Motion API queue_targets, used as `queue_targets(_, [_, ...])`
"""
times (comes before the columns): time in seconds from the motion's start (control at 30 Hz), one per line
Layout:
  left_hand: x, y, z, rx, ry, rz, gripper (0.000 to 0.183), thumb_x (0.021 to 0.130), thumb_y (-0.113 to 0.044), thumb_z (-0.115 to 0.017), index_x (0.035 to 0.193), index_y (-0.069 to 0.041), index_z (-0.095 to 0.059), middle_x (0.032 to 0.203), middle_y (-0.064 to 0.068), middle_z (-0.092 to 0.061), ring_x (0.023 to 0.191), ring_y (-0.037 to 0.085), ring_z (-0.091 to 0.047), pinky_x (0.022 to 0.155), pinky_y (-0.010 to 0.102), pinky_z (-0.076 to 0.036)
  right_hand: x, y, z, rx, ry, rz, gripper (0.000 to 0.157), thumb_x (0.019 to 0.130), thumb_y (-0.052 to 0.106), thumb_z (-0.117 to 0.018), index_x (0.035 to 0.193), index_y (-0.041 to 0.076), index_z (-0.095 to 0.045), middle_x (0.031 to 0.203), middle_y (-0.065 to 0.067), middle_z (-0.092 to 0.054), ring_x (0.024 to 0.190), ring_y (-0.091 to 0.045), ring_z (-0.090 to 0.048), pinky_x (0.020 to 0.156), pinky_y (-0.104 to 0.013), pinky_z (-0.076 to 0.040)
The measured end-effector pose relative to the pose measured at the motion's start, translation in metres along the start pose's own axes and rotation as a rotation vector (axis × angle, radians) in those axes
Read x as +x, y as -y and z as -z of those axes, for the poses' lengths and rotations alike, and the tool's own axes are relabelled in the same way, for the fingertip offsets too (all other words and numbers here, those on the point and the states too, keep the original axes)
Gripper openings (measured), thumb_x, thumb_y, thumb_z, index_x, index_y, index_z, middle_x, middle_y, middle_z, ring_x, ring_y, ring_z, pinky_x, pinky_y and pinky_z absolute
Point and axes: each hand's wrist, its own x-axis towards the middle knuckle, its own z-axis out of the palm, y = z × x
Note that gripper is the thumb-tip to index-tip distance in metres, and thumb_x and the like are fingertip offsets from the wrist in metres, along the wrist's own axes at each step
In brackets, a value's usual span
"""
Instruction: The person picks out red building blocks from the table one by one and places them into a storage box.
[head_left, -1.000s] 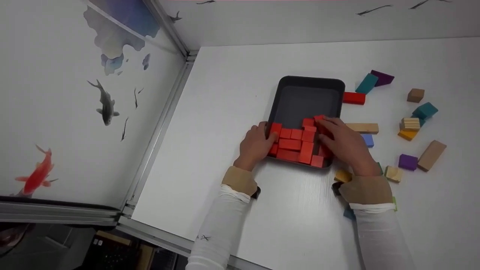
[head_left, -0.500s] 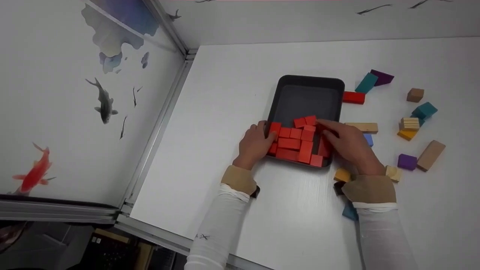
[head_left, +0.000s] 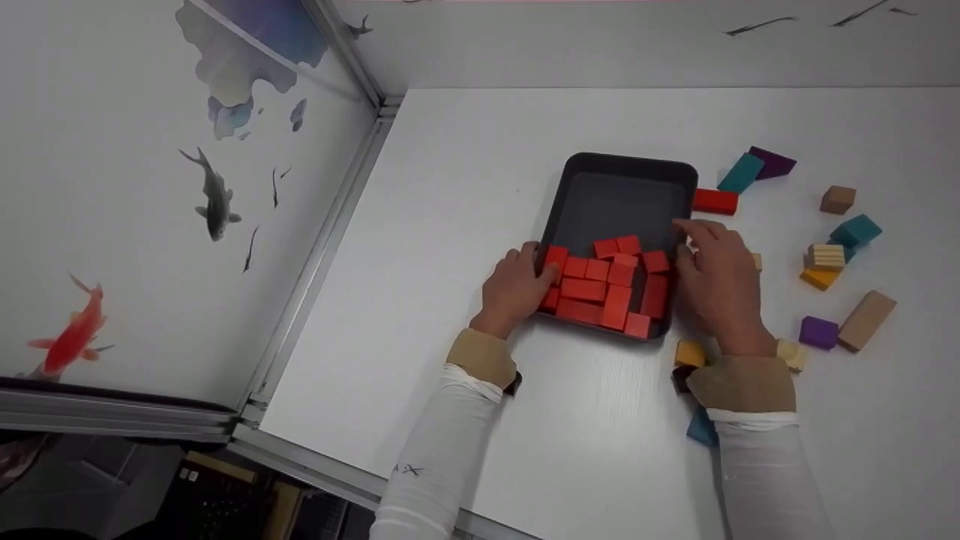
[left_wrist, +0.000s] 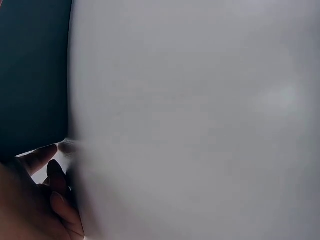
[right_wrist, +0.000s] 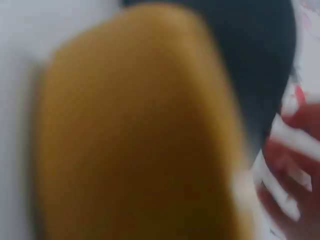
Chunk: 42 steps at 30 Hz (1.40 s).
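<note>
A dark rectangular tray (head_left: 626, 202) lies on the white table, its near half filled with several red blocks (head_left: 583, 289) set close together. At its left edge my left hand (head_left: 514, 291) grips the rim, thumb over the side beside the red blocks; the left wrist view shows its fingers (left_wrist: 62, 207) along the outside of the tray. My right hand (head_left: 721, 281) is at the tray's right rim, holding nothing visible. Its fingers (right_wrist: 292, 155) look spread apart in the blurred right wrist view.
One red block (head_left: 716, 201) lies right of the tray. Farther right are scattered blocks, among them teal (head_left: 741, 173), purple (head_left: 818, 332) and tan (head_left: 867, 321) ones. A yellow block (head_left: 689, 353) sits near my right wrist. A wall panel stands at the left.
My right hand has let go of the red blocks and moved right to the tray's rim. Small red blocks near the top of the group shifted slightly. The left hand stayed put.
</note>
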Motion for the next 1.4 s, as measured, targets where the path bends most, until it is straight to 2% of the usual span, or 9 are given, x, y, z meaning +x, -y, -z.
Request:
queue_targets(0.07, [0.000,-0.002,0.000,0.005,-0.003,0.007,0.055,0.088,-0.052,-0.038,0.132,-0.019,-0.038,0.102,0.001,-0.050,0.089,0.012,-0.048,0.068,0.030,-0.042,0.000,-0.002,-0.002,-0.069,-0.061,-0.045,0.045,0.092,0.016,-0.041,0.137,0.019,-0.036,0.136,-0.009,-0.037,0.116,-0.032,-0.036,0.093,-0.052,-0.029])
queue_targets(0.13, [-0.001,-0.004,-0.001,0.014,-0.002,0.014,0.054,0.088,-0.052,-0.038,0.131,-0.020,-0.039,0.102,0.001,-0.051,0.089,0.013,-0.049,0.068,0.031,-0.043,-0.001,-0.007,-0.004,-0.111,-0.075,-0.088,0.048,0.091,0.013,-0.040,0.139,0.015,-0.031,0.141,-0.012,-0.028,0.121,-0.037,-0.028,0.094,-0.056,-0.023])
queue_targets(0.27, [0.001,-0.009,-0.003,0.029,-0.004,0.019,0.053,0.088,-0.051,-0.037,0.131,-0.019,-0.040,0.101,0.002,-0.053,0.087,0.014,-0.051,0.066,0.031,-0.044,-0.002,-0.019,-0.005,-0.117,0.002,-0.146,0.055,0.092,0.017,-0.042,0.143,0.014,-0.020,0.148,-0.013,-0.006,0.130,-0.039,-0.011,0.098,-0.059,-0.010])
queue_targets(0.4, [0.005,-0.014,-0.003,0.017,-0.028,0.029,0.053,0.088,-0.051,-0.038,0.129,-0.018,-0.041,0.099,0.002,-0.052,0.084,0.014,-0.050,0.065,0.031,-0.044,0.012,-0.033,-0.003,-0.083,0.061,-0.170,0.063,0.091,0.026,-0.044,0.144,0.014,-0.012,0.148,-0.012,0.005,0.131,-0.039,-0.006,0.100,-0.056,0.000])
queue_targets(0.57, [0.008,-0.018,-0.006,-0.003,-0.042,0.038,0.052,0.088,-0.051,-0.038,0.129,-0.018,-0.041,0.098,0.002,-0.052,0.084,0.014,-0.049,0.065,0.032,-0.043,0.032,-0.048,0.008,-0.051,0.122,-0.234,0.071,0.090,0.036,-0.043,0.144,0.018,-0.001,0.146,-0.011,0.017,0.129,-0.044,0.001,0.099,-0.057,0.007])
queue_targets(0.73, [0.009,-0.030,-0.011,-0.017,-0.046,0.039,0.051,0.088,-0.050,-0.039,0.128,-0.018,-0.042,0.098,0.002,-0.051,0.085,0.015,-0.050,0.065,0.032,-0.043,0.048,-0.060,0.026,-0.025,0.184,-0.271,0.077,0.089,0.043,-0.042,0.143,0.016,0.005,0.146,-0.012,0.017,0.129,-0.044,0.005,0.098,-0.057,0.008])
queue_targets(1.0, [0.011,-0.055,-0.015,-0.061,-0.045,-0.007,0.048,0.088,-0.047,-0.038,0.126,-0.018,-0.043,0.094,0.001,-0.049,0.081,0.014,-0.047,0.061,0.030,-0.041,0.063,-0.083,0.058,0.012,0.225,-0.251,0.077,0.088,0.046,-0.045,0.144,0.020,0.001,0.147,-0.010,0.016,0.129,-0.045,0.005,0.097,-0.058,0.009])
queue_targets(1.2, [0.009,-0.051,-0.019,-0.051,-0.047,-0.013,0.046,0.088,-0.046,-0.038,0.125,-0.019,-0.043,0.094,0.000,-0.049,0.079,0.014,-0.048,0.059,0.030,-0.041,0.061,-0.089,0.055,-0.061,0.264,-0.188,0.071,0.089,0.044,-0.045,0.144,0.022,-0.007,0.148,-0.010,0.007,0.126,-0.046,-0.004,0.096,-0.059,0.007])
queue_targets(1.4, [0.009,-0.051,-0.016,-0.053,-0.038,-0.007,0.045,0.088,-0.047,-0.038,0.125,-0.020,-0.043,0.098,0.001,-0.050,0.084,0.015,-0.049,0.060,0.031,-0.042,0.059,-0.084,0.048,-0.165,0.199,-0.166,0.060,0.090,0.036,-0.044,0.143,0.022,-0.018,0.146,-0.015,-0.001,0.124,-0.044,-0.010,0.097,-0.059,0.003])
